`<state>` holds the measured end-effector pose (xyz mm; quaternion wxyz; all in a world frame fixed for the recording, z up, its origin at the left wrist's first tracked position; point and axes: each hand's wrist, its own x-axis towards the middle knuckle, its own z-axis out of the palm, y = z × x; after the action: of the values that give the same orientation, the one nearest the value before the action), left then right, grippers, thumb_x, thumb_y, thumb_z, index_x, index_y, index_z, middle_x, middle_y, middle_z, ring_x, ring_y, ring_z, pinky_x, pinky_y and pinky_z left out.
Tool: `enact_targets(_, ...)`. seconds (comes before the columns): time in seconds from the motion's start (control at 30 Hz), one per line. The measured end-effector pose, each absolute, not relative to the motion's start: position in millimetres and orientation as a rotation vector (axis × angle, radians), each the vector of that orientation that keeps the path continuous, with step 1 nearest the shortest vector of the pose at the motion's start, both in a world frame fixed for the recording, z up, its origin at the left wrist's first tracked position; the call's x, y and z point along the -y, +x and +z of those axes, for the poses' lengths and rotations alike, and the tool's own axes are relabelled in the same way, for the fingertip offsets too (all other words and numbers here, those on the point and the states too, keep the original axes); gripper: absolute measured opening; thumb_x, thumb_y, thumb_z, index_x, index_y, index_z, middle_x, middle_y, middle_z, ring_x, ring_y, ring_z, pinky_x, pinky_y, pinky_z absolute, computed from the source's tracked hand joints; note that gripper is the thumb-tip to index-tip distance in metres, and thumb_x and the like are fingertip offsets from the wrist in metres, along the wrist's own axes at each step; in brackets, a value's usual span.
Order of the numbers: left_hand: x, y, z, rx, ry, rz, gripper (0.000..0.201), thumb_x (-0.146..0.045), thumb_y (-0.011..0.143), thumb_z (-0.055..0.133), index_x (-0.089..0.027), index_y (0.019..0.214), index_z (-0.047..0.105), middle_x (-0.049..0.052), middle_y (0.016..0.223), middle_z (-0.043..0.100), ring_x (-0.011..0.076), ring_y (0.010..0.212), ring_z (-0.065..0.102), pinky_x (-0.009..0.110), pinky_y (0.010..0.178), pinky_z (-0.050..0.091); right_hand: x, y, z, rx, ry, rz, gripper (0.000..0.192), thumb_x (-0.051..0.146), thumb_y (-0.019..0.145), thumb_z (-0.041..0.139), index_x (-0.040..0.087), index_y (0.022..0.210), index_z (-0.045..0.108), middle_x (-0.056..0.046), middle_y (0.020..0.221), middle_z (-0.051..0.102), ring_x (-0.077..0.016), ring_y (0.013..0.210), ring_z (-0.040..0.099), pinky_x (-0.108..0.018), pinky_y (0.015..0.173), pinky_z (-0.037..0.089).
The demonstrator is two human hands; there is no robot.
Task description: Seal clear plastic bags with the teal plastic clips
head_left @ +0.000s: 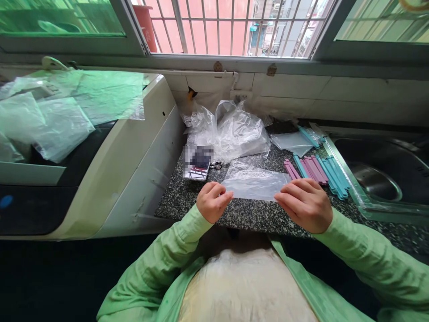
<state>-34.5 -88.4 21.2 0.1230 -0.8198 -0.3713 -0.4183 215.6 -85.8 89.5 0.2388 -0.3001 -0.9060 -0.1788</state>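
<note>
A clear plastic bag (256, 185) is stretched between my two hands just above the speckled countertop (241, 214). My left hand (214, 201) pinches its left corner between thumb and fingers. The right corner is gripped by my right hand (304, 203). Right of the bag lie several pink sealing clips (313, 169) and several blue sealing clips (335, 176), side by side. Behind the bag sits a heap of crumpled clear plastic bags (237, 129). A phone (197, 167), partly blurred, is on the counter beyond my left hand.
At the right, a metal sink (368, 179) is set in the counter. A large cream and black appliance (130, 165) stands left, with plastic bags (63, 125) on top. Another flat bag (295, 142) with a blue clip lies at the back. A barred window (231, 27) is ahead.
</note>
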Motion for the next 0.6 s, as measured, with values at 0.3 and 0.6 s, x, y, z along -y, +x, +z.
enact_targets(0.3,84.9,-41.0,11.3,1.144,-2.442,-1.317,0.007,-0.017,0.075,0.057,-0.016,0.074,0.064,0.002,0.063,0.05,0.0115,0.064,0.041,0.023,0.058,0.04,83.4,218.2,89.0,2.451,-0.833,-0.436,0.011,0.019,0.078,0.054,0.02,0.069,0.061,0.0,0.065,0.061,-0.0128,0.071,0.051,-0.028,0.068,0.035)
enact_targets(0.6,76.1,-41.0,3.4,1.208,-2.419,-1.294,0.014,-0.026,0.074,0.059,-0.014,0.08,0.065,0.004,0.066,0.052,0.0132,0.066,0.044,0.025,0.06,0.042,81.5,214.6,89.3,2.434,-0.78,-0.409,0.011,0.017,0.077,0.054,0.019,0.068,0.06,-0.001,0.064,0.06,-0.0131,0.069,0.05,-0.028,0.066,0.035)
